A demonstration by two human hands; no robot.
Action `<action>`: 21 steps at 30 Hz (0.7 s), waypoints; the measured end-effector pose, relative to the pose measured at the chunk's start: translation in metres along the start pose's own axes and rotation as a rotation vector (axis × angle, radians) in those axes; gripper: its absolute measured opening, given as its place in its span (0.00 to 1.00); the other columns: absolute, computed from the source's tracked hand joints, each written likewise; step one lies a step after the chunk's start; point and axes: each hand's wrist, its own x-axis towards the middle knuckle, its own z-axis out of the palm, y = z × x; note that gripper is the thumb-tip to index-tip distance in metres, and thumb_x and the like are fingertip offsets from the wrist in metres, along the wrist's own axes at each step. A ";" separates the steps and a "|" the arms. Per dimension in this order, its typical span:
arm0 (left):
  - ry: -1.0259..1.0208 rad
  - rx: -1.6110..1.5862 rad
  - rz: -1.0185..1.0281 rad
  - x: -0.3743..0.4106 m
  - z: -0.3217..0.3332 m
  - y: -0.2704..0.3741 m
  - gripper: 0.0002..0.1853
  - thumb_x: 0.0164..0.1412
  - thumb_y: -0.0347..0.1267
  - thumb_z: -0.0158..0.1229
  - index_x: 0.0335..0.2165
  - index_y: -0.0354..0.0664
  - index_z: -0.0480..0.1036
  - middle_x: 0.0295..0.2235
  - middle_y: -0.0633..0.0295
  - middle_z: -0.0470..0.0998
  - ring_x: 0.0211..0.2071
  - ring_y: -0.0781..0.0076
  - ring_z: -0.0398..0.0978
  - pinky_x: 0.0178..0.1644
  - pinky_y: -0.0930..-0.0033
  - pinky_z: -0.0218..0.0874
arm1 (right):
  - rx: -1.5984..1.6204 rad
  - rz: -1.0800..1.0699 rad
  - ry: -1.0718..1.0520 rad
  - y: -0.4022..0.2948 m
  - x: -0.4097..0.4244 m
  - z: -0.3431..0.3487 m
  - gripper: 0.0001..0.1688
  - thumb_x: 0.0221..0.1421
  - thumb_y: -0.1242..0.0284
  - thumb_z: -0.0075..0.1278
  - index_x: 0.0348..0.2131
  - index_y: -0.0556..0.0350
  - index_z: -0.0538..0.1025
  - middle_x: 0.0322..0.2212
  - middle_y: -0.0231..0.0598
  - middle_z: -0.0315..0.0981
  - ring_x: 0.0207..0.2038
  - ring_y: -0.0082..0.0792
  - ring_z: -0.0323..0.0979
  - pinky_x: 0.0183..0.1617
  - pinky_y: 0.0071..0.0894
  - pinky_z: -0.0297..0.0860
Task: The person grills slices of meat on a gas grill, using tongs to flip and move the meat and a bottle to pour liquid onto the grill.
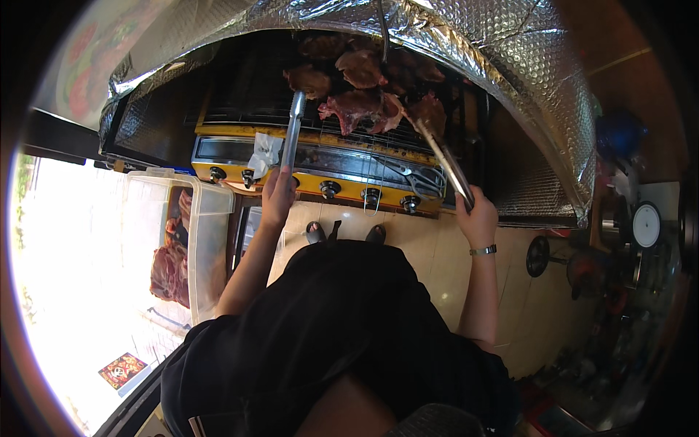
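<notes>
My left hand (279, 195) grips metal tongs (294, 128), whose tips touch a browned piece of meat (309, 82) at the left of the grill. My right hand (477, 216) is closed on a second pair of metal tongs (445, 158); their tips meet the right edge of a large reddish piece of meat (357, 111). More meat (360, 68) lies behind on the dark grill rack. Below the rack runs the yellow front panel (349, 192) with several black knobs. Scissors (415, 177) and a crumpled white tissue (266, 154) rest on the metal ledge.
Foil insulation (524, 60) hangs over and around the grill. At the left, a clear plastic bin (210, 246) stands beside raw meat (170, 273). A pedestal-like black round object (538, 256) and a round white dial (646, 224) are at the right. My feet stand on the tiled floor (426, 240).
</notes>
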 end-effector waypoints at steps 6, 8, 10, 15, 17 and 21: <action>-0.061 0.048 0.000 0.004 0.010 -0.005 0.15 0.63 0.43 0.45 0.25 0.46 0.62 0.15 0.72 0.60 0.13 0.87 0.54 0.15 0.83 0.44 | -0.121 0.020 0.094 0.008 0.002 0.020 0.17 0.53 0.63 0.48 0.38 0.55 0.74 0.20 0.50 0.73 0.25 0.48 0.73 0.27 0.41 0.69; -0.049 0.070 0.000 0.003 0.012 -0.002 0.15 0.63 0.44 0.45 0.26 0.47 0.62 0.15 0.72 0.60 0.13 0.86 0.54 0.15 0.83 0.44 | -0.093 0.022 0.100 0.004 -0.006 0.016 0.17 0.53 0.63 0.49 0.37 0.56 0.74 0.18 0.48 0.71 0.24 0.44 0.73 0.27 0.38 0.68; -0.032 0.064 0.003 0.002 0.014 0.001 0.15 0.63 0.44 0.45 0.26 0.47 0.63 0.16 0.73 0.60 0.13 0.87 0.55 0.15 0.83 0.44 | 0.245 0.110 -0.028 0.006 -0.021 0.015 0.18 0.53 0.62 0.50 0.37 0.59 0.73 0.15 0.42 0.69 0.19 0.35 0.71 0.22 0.33 0.66; -0.058 0.062 -0.008 0.002 0.000 -0.017 0.14 0.63 0.41 0.46 0.32 0.41 0.67 0.16 0.73 0.61 0.15 0.88 0.55 0.17 0.83 0.45 | 1.048 0.599 -0.373 -0.015 -0.034 0.027 0.17 0.55 0.61 0.50 0.28 0.59 0.73 0.13 0.28 0.65 0.09 0.19 0.60 0.11 0.19 0.55; -0.053 0.096 -0.003 0.000 -0.001 -0.017 0.14 0.63 0.40 0.47 0.33 0.39 0.69 0.16 0.74 0.62 0.15 0.88 0.55 0.18 0.83 0.45 | 1.047 0.571 -0.382 -0.017 -0.017 0.041 0.17 0.55 0.61 0.51 0.27 0.59 0.73 0.13 0.29 0.66 0.10 0.19 0.60 0.11 0.19 0.55; -0.049 0.145 0.000 -0.003 -0.002 -0.010 0.13 0.63 0.39 0.47 0.32 0.40 0.68 0.17 0.73 0.63 0.16 0.88 0.55 0.19 0.83 0.45 | 1.048 0.540 -0.490 -0.036 0.033 0.055 0.18 0.55 0.60 0.51 0.24 0.57 0.72 0.13 0.29 0.65 0.10 0.18 0.60 0.12 0.19 0.54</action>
